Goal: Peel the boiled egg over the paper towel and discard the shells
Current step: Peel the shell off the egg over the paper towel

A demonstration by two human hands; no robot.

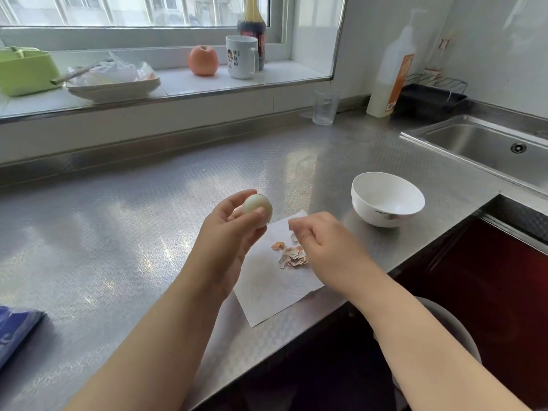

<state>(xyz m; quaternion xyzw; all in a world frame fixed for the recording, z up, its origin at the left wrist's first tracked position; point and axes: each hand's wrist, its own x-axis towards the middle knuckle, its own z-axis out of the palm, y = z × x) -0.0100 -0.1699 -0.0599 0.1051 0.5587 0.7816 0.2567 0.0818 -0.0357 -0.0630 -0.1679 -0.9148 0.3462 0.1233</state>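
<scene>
My left hand (228,232) holds a pale, smooth boiled egg (257,206) between thumb and fingers, raised above the left edge of a white paper towel (267,292) on the steel counter. A small heap of brown and white shell pieces (292,255) lies on the towel. My right hand (323,241) hovers just right of the heap with its fingertips pinched together; whether a shell piece is between them I cannot tell.
A white bowl (387,198) stands right of the towel. A sink (486,149) is at the far right, a glass (325,107) and a soap bottle (391,72) at the back. The sill holds a mug (240,57), apple (204,60) and plates (112,89). A bin (450,327) sits below the counter edge.
</scene>
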